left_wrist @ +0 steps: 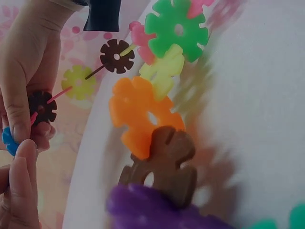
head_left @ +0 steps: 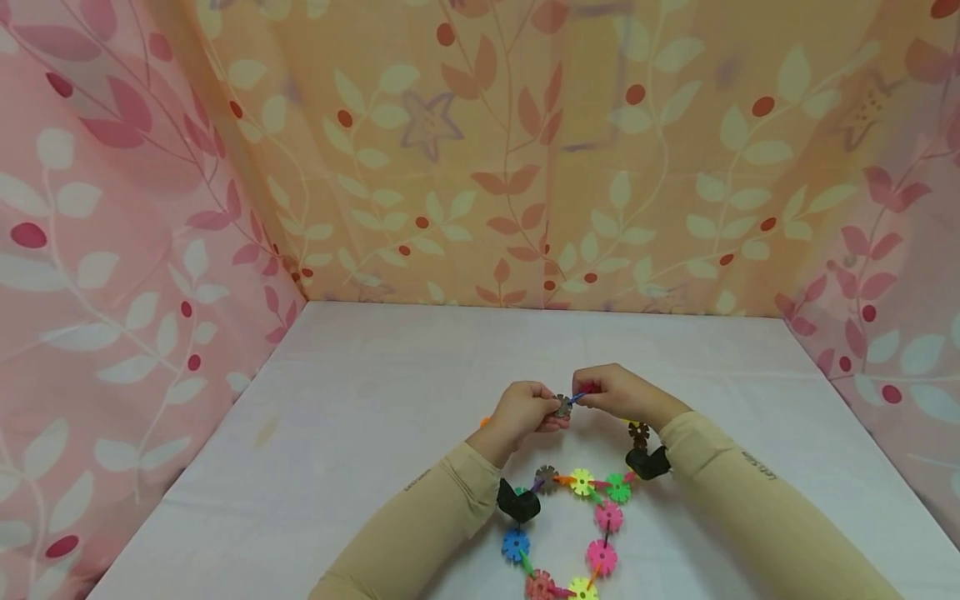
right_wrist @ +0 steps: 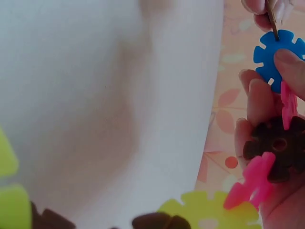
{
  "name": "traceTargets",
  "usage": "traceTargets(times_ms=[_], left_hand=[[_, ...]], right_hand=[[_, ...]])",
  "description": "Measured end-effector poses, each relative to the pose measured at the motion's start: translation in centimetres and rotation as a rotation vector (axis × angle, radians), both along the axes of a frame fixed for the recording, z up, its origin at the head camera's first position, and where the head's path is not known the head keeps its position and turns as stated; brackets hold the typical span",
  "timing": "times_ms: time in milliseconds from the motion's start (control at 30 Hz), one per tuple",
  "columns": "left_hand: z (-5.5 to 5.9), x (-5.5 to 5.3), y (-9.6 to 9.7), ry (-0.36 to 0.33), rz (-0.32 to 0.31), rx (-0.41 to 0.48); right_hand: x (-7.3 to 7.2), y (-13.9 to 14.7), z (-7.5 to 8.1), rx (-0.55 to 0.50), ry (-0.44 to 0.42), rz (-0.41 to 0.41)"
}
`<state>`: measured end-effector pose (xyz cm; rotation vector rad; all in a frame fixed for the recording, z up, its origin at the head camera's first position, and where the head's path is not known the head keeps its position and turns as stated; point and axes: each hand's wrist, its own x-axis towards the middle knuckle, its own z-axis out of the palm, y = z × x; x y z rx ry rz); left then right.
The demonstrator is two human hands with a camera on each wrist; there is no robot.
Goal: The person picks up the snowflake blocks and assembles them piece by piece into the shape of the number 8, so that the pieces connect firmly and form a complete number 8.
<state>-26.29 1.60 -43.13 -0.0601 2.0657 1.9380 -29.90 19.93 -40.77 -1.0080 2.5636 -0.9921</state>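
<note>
My left hand (head_left: 528,412) pinches a brown flower-shaped linking disc (head_left: 563,406) between thumb and fingers. My right hand (head_left: 618,392) holds a blue linking disc (right_wrist: 271,55), its thumb pressed on the face. In the right wrist view the brown disc stands edge-on at the blue one's upper slot. A pink disc (right_wrist: 288,105) and a dark brown disc (right_wrist: 276,143) follow the blue one along the right palm, joined in a chain. From there the chain runs to another pink disc (right_wrist: 252,183) and a yellow disc (right_wrist: 205,210).
Below the hands, more linked discs curve over the white tabletop (head_left: 360,375), among them a green disc (head_left: 618,487), a pink disc (head_left: 602,556) and a blue disc (head_left: 515,546). Black wrist mounts (head_left: 518,502) hang close over the chain. Patterned cloth (head_left: 510,150) walls the table's back and sides.
</note>
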Motion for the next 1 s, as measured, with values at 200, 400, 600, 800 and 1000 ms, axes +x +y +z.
traceTargets(times_ms=[200,400,600,800,1000], left_hand=[[-0.3,0.0,-0.2,-0.003,-0.02,0.059],[-0.3,0.0,-1.7,0.07,-0.163,-0.114],[0.5,2.2,-4.5,0.214,-0.413,-0.763],[1.1,4.9,-4.6,0.304,-0.713,-1.084],[1.2,5.2,-3.5,0.392,-0.787,-1.152]], right_hand=[[0.1,-0.3,0.1,0.018,0.008,-0.002],[0.3,0.0,0.2,0.056,-0.019,-0.006],[0.0,1.5,-0.3,0.102,-0.072,-0.142],[-0.6,3.0,-0.3,0.109,-0.075,-0.214],[-0.9,3.6,-0.2,0.138,-0.095,-0.237]])
